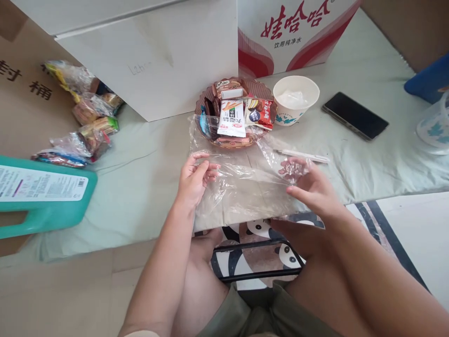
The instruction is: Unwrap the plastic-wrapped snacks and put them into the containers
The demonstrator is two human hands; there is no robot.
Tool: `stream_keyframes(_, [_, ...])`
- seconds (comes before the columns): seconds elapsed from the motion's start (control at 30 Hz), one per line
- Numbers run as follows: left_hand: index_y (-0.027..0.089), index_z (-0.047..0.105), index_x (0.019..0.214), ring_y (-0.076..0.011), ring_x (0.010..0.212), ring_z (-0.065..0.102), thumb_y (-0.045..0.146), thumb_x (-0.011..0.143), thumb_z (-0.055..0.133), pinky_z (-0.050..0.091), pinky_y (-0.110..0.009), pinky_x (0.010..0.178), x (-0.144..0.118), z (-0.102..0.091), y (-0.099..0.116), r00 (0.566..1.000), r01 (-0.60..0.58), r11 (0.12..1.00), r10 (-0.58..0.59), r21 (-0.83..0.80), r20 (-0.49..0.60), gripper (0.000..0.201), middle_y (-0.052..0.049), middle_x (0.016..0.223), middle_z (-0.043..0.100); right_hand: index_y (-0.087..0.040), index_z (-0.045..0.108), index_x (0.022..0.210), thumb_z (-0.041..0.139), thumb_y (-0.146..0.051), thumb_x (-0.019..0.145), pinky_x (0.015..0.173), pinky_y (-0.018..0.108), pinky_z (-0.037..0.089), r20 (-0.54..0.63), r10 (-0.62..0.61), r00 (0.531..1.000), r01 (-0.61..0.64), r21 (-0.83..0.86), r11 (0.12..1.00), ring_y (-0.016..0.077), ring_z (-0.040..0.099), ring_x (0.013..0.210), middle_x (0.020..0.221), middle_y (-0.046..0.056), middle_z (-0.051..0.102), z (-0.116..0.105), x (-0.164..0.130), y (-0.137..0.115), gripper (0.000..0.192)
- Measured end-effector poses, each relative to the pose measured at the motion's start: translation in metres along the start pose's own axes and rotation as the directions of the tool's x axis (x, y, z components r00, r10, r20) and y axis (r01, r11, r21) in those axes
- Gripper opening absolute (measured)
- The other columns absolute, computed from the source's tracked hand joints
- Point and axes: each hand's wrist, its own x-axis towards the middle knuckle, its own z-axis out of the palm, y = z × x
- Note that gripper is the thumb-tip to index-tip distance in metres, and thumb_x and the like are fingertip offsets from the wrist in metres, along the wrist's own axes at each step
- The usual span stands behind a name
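A clear plastic bag (242,187) lies spread on the pale green cloth in front of me. My left hand (194,180) pinches its left edge between thumb and fingers. My right hand (308,185) grips the bag's right side, with crumpled film bunched at the fingertips. Just beyond the bag stands a brown plate (268,91) heaped with wrapped snacks (232,117); the bag's far edge overlaps the plate's front.
A white paper bowl (295,99), a pen (303,155) and a black phone (355,115) lie to the right. Bagged snacks (84,126) and a teal jug (42,196) sit left. A white box (154,56) and a red-printed carton (291,32) stand behind.
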Motion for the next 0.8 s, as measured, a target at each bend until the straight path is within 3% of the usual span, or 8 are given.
stream_keyframes(0.17, [0.026, 0.052, 0.117, -0.0151, 0.052, 0.071, 0.032, 0.072, 0.075, 0.048, -0.015, 0.044, -0.002, -0.004, 0.007, 0.993, 0.081, 0.996, -0.083, 0.023, 0.090, 0.051, 0.000, 0.068, 0.077, -0.026, 0.073, 0.090, 0.071, -0.030, 0.086, 0.078, 0.039, 0.057, -0.122, -0.137, 0.983, 0.108, -0.217, 0.970, 0.0222, 0.070, 0.091, 0.098, 0.006, 0.074, 0.012, 0.002, 0.001, 0.006])
stream_keyframes(0.37, [0.021, 0.060, 0.094, -0.0158, 0.052, 0.072, 0.021, 0.071, 0.073, 0.049, -0.016, 0.043, -0.001, -0.008, 0.011, 0.984, 0.148, 0.987, -0.141, -0.060, 0.105, 0.027, -0.001, 0.065, 0.075, -0.029, 0.073, 0.072, 0.071, -0.020, 0.086, 0.066, 0.033, 0.053, -0.130, -0.363, 0.923, 0.323, -0.253, 0.912, 0.0182, 0.066, 0.084, 0.099, 0.005, 0.067, 0.009, -0.006, -0.007, 0.016])
stream_keyframes(0.43, [0.019, 0.057, 0.080, -0.0150, 0.053, 0.073, 0.017, 0.073, 0.072, 0.052, -0.017, 0.045, -0.002, -0.009, 0.012, 0.988, 0.147, 0.978, -0.138, -0.145, 0.075, 0.017, -0.001, 0.066, 0.076, -0.032, 0.074, 0.092, 0.075, -0.024, 0.084, 0.064, 0.033, 0.054, -0.157, -0.283, 0.946, 0.257, -0.168, 0.952, 0.0162, 0.064, 0.078, 0.107, 0.004, 0.065, 0.006, -0.008, -0.008, 0.011])
stream_keyframes(0.47, [0.019, 0.055, 0.074, -0.0149, 0.054, 0.073, 0.015, 0.074, 0.072, 0.054, -0.018, 0.047, -0.002, -0.010, 0.013, 0.988, 0.148, 0.971, -0.137, -0.188, 0.068, 0.017, -0.002, 0.067, 0.076, -0.034, 0.070, 0.106, 0.077, -0.027, 0.083, 0.063, 0.032, 0.055, -0.146, -0.201, 0.969, 0.188, -0.099, 0.977, 0.0151, 0.063, 0.074, 0.110, 0.004, 0.065, 0.005, -0.009, -0.008, 0.025])
stream_keyframes(0.53, [0.018, 0.055, 0.068, -0.0149, 0.053, 0.073, 0.011, 0.075, 0.072, 0.056, -0.019, 0.047, -0.002, -0.011, 0.014, 0.987, 0.155, 0.952, -0.142, -0.265, 0.068, 0.020, -0.002, 0.069, 0.076, -0.035, 0.060, 0.124, 0.081, -0.031, 0.080, 0.063, 0.031, 0.057, -0.039, -0.007, 0.999, 0.007, 0.019, 1.000, 0.0143, 0.064, 0.072, 0.110, 0.003, 0.066, 0.004, -0.009, -0.006, 0.048])
stream_keyframes(0.6, [0.017, 0.055, 0.064, -0.0142, 0.050, 0.071, 0.009, 0.074, 0.072, 0.055, -0.019, 0.044, -0.002, -0.011, 0.014, 0.986, 0.168, 0.930, -0.155, -0.327, 0.066, 0.021, -0.001, 0.066, 0.075, -0.031, 0.059, 0.123, 0.082, -0.036, 0.079, 0.074, 0.033, 0.061, 0.116, 0.125, 0.985, -0.128, 0.019, 0.992, 0.0176, 0.069, 0.083, 0.105, 0.004, 0.070, 0.006, -0.007, -0.004, 0.050])
stream_keyframes(0.7, [0.017, 0.054, 0.059, -0.0129, 0.045, 0.067, 0.007, 0.071, 0.072, 0.054, -0.018, 0.042, -0.001, -0.011, 0.015, 0.983, 0.183, 0.899, -0.173, -0.398, 0.060, 0.024, 0.000, 0.060, 0.072, -0.025, 0.065, 0.116, 0.082, -0.045, 0.079, 0.096, 0.040, 0.060, 0.233, 0.126, 0.964, -0.115, -0.060, 0.992, 0.0238, 0.072, 0.109, 0.116, 0.009, 0.074, 0.011, -0.007, -0.003, 0.045])
stream_keyframes(0.8, [0.017, 0.053, 0.057, -0.0122, 0.047, 0.068, 0.007, 0.071, 0.074, 0.055, -0.017, 0.043, 0.001, -0.010, 0.015, 0.986, 0.165, 0.891, -0.160, -0.424, 0.047, 0.027, 0.001, 0.058, 0.070, -0.024, 0.071, 0.107, 0.077, -0.044, 0.084, 0.093, 0.039, 0.060, 0.223, 0.080, 0.972, -0.048, -0.142, 0.989, 0.0235, 0.074, 0.103, 0.112, 0.009, 0.077, 0.016, -0.008, -0.004, 0.032])
